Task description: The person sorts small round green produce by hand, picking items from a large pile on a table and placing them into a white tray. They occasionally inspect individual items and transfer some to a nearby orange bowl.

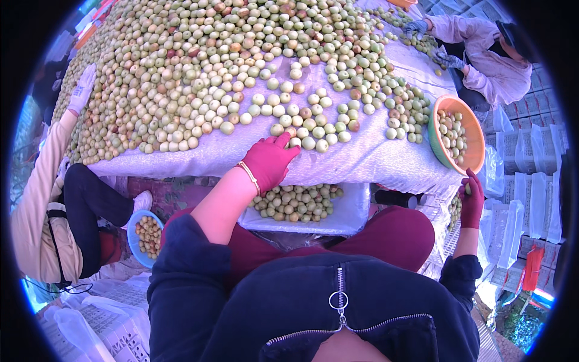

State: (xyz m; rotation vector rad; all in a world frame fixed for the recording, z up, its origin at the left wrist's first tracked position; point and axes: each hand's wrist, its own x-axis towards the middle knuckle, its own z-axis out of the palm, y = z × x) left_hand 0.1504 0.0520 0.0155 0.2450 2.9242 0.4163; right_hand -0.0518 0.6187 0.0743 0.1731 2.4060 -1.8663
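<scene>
Single view — head-worn fisheye, looking steeply down over the wearer's own chest and lap. Faces forward across a cloth-covered sorting table (374, 158) heaped with small round fruit (199, 66). Near ground sits close; far edge bends at the rim — dark corners all round.

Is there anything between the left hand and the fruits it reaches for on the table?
Nothing visible. The left hand, in a red glove, already has its fingertips on the green jujube fruits at the near edge of the white cloth.
</scene>
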